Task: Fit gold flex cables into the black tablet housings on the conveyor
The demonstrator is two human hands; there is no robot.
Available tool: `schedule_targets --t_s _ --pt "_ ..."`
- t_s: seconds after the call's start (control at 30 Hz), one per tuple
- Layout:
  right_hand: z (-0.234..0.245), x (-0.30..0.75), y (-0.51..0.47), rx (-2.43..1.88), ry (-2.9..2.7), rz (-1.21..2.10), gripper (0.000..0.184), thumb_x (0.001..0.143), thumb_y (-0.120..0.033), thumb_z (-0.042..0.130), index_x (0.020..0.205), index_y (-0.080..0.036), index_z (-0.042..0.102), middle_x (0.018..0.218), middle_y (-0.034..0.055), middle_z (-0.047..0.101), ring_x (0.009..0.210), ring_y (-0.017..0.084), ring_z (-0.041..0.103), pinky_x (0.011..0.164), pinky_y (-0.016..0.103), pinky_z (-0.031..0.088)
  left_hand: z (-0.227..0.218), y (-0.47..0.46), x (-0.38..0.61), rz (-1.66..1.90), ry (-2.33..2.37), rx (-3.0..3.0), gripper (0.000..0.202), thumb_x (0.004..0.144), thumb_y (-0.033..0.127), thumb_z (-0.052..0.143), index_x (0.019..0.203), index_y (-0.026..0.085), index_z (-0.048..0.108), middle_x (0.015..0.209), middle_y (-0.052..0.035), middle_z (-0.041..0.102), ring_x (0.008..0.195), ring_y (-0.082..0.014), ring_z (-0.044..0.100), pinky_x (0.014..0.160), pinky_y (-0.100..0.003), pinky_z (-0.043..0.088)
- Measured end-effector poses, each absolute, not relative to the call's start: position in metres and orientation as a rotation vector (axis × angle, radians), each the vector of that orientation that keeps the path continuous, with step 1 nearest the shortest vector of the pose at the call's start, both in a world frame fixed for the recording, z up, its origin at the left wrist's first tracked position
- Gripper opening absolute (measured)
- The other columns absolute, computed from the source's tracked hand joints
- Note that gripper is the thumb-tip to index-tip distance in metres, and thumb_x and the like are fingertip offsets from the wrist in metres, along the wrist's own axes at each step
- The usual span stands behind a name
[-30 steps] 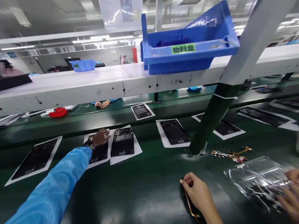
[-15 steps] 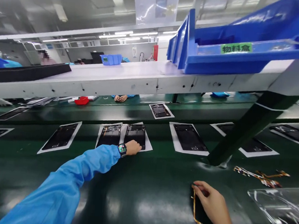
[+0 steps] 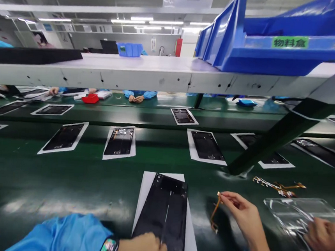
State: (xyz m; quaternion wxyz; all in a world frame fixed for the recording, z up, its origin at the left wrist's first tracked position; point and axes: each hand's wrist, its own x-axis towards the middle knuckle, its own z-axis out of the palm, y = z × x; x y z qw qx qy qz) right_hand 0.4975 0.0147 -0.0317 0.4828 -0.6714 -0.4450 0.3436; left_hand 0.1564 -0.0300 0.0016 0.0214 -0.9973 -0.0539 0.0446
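1. Phone frame: smooth black satin finish, metal or plastic, cannot tell which.
2. Paper sheet: white, matt.
3. Flat flex cable: thin amber film, shiny.
4. Clear plastic tray: thin, glossy.
5. Blue plastic bin: smooth, glossy.
6. Blue cloth sleeve: smooth, soft sheen.
7. Green bench mat: glossy.

Strip lights on ceiling; white shelf over green workbench.

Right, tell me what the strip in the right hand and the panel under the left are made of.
The strip looks like thin flexible amber film, bending freely. The black panel looks like dark metal or rigid plastic, softly sheened with crisp cut-outs; the look leaves which open.
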Motion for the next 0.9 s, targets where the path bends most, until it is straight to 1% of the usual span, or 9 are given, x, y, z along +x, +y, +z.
schedule_targets --t_s 0.1,0.23,0.3,0.37,0.47,0.57,0.63,0.8,0.9 --pt "-0.019 0.491 0.007 -1.660 -1.221 0.836 0.051 0.061 -0.062 0.076 0.083 -0.016 0.072 0.077 0.0097 0.071 0.069 0.022 0.063 0.062 0.031 0.051 -0.030 -0.057 0.152 0.191 -0.199 -3.142 0.011 0.087 0.020 0.064 0.089 0.017 0.055 0.072 -0.0006 0.060 0.051 -0.0155 0.055 0.035 -0.031 0.026" --pt "0.009 0.465 -0.010 -1.666 -1.543 0.744 0.037 0.074 -0.056 0.071 0.076 -0.019 0.065 0.076 0.0047 0.065 0.057 0.013 0.049 0.053 0.027 0.040 -0.028 -0.052 0.139 0.010 -0.484 -3.329 0.011 0.090 0.026 0.061 0.091 0.017 0.054 0.084 -0.0022 0.063 0.069 -0.0175 0.061 0.051 -0.029 0.044" --pt "0.027 0.442 -0.019 -1.630 -1.708 0.726 0.032 0.080 -0.052 0.068 0.075 -0.020 0.062 0.079 0.0036 0.064 0.057 0.012 0.046 0.054 0.026 0.038 -0.011 -0.038 0.132 -0.319 -0.877 -3.456 0.025 0.087 0.032 0.064 0.104 0.017 0.054 0.098 -0.0045 0.063 0.085 -0.0190 0.062 0.070 -0.030 0.051" --pt "0.044 0.416 -0.023 -1.589 -1.847 0.816 0.028 0.084 -0.048 0.065 0.076 -0.021 0.061 0.073 0.0011 0.062 0.058 0.012 0.047 0.054 0.025 0.038 0.006 -0.024 0.129 -0.753 -1.309 -3.498 0.046 0.083 0.036 0.069 0.121 0.019 0.050 0.114 -0.0069 0.061 0.103 -0.0210 0.060 0.087 -0.031 0.050" --pt "0.057 0.376 -0.017 -1.486 -1.929 1.046 0.023 0.086 -0.042 0.063 0.078 -0.021 0.060 0.063 -0.0025 0.057 0.056 0.012 0.049 0.054 0.023 0.037 0.017 -0.012 0.136 -1.260 -1.615 -3.581 0.065 0.077 0.034 0.076 0.132 0.021 0.043 0.124 -0.0072 0.060 0.113 -0.0214 0.059 0.100 -0.031 0.045" --pt "0.051 0.350 0.004 -1.395 -1.847 1.149 0.025 0.083 -0.042 0.067 0.076 -0.019 0.061 0.061 -0.0021 0.059 0.055 0.011 0.051 0.052 0.023 0.038 0.010 -0.008 0.147 -1.436 -1.656 -3.692 0.056 0.079 0.029 0.074 0.126 0.019 0.045 0.096 -0.0020 0.070 0.092 -0.0172 0.066 0.090 -0.028 0.048" --pt "0.039 0.342 0.021 -1.381 -1.758 1.186 0.030 0.079 -0.046 0.070 0.073 -0.018 0.062 0.062 -0.0001 0.062 0.056 0.012 0.054 0.053 0.023 0.040 -0.002 -0.006 0.148 -1.416 -1.722 -3.594 0.041 0.084 0.024 0.067 0.120 0.018 0.048 0.081 0.0020 0.067 0.077 -0.0140 0.064 0.079 -0.025 0.048" --pt "0.011 0.338 0.049 -1.408 -1.704 1.324 0.027 0.077 -0.043 0.068 0.078 -0.016 0.067 0.074 0.0057 0.071 0.068 0.018 0.064 0.064 0.027 0.047 -0.035 -0.001 0.123 -1.168 -1.467 -3.135 0.033 0.092 0.015 0.052 0.125 0.019 0.051 0.087 -0.0017 0.066 0.084 -0.0172 0.062 0.080 -0.030 0.046" --pt "0.000 0.333 0.060 -1.473 -1.802 1.272 0.021 0.080 -0.035 0.062 0.080 -0.015 0.069 0.075 0.0060 0.071 0.069 0.018 0.064 0.064 0.026 0.047 -0.047 0.002 0.107 -0.971 -1.162 -3.004 0.021 0.095 0.013 0.044 0.110 0.017 0.058 0.084 -0.0038 0.065 0.076 -0.0173 0.060 0.073 -0.031 0.045"
